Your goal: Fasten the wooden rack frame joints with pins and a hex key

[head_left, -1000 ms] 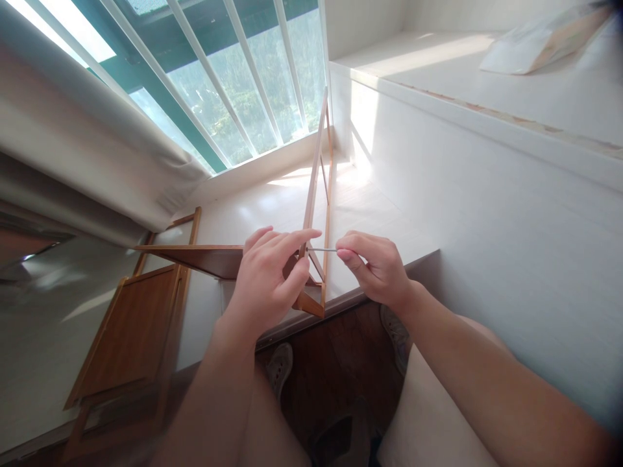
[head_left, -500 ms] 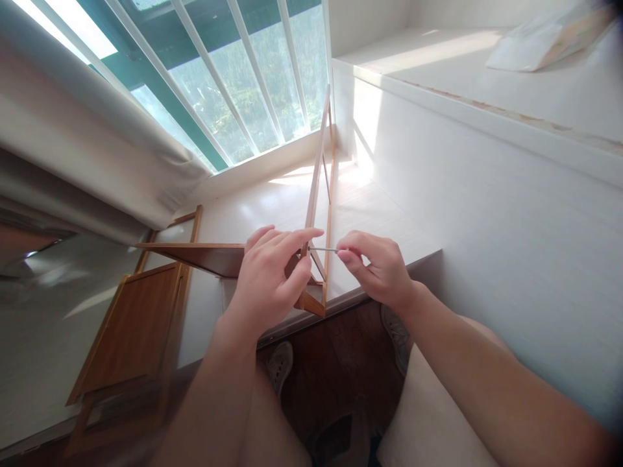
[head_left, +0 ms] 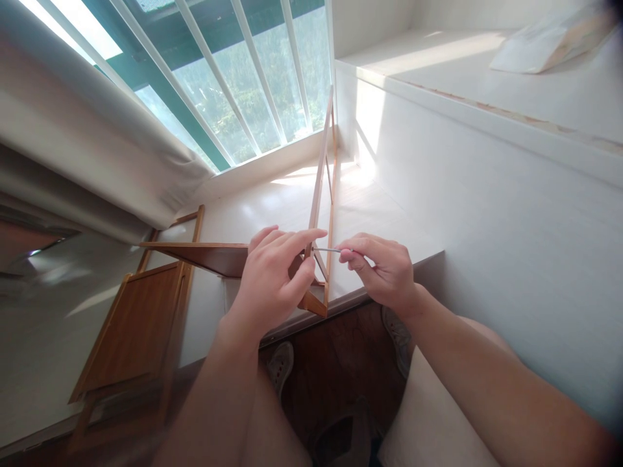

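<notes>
A brown wooden frame [head_left: 320, 185] stands on the white ledge, with slim uprights and a flat wooden panel [head_left: 207, 257] reaching left from it. My left hand [head_left: 270, 275] is wrapped around the frame where panel and upright meet; its index finger stretches past the upright and its thumb lies below. To the right, my right hand [head_left: 387, 269] pinches a thin grey hex key [head_left: 327, 250] between thumb and fingers. The key lies nearly level, and its far tip meets the upright beside my left fingertips. My fingers hide the key's near end.
Another wooden piece with a panel [head_left: 131, 331] leans at the left. A beige curtain [head_left: 97, 123] hangs beside the barred window [head_left: 233, 78]. At the right a white raised ledge [head_left: 438, 58] carries a plastic packet [head_left: 549, 45]. Dark wooden floor [head_left: 341, 363] shows between my shoes.
My right hand's fingers have shifted slightly around the hex key, which now looks a little bent near my fingertips. My left hand keeps its place on the frame; the whole view has moved slightly.
</notes>
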### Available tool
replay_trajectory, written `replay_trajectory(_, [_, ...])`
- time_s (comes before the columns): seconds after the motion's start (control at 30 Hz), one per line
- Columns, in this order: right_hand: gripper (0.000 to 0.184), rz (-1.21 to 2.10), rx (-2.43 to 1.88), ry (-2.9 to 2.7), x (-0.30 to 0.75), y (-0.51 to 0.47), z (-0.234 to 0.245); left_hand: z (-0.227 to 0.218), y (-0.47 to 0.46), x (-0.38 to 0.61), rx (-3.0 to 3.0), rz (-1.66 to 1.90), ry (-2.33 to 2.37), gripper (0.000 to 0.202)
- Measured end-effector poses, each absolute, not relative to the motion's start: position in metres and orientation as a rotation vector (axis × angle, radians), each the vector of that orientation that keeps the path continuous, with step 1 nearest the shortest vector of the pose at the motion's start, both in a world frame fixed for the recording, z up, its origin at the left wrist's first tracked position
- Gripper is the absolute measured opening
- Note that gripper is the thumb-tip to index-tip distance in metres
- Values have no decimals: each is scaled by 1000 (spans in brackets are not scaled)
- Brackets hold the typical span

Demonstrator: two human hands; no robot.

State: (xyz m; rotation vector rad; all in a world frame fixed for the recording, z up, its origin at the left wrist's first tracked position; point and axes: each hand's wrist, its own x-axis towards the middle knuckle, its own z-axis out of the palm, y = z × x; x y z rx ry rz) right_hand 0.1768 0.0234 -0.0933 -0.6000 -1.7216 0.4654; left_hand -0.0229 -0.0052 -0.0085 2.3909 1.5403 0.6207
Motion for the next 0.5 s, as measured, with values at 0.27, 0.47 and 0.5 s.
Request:
replay_trajectory(0.27, [11, 475, -590, -1716, 177, 25, -92, -8, -6, -24, 2396, 623, 1540, 36])
replay_trajectory(0.47, [11, 292, -573, -1794, 180, 26, -93, -8, -6, -25, 2393, 623, 1536, 36])
replay_trajectory(0.5, [10, 294, -574, -1794, 181, 26, -94, -8, -6, -25, 2392, 618, 1537, 36])
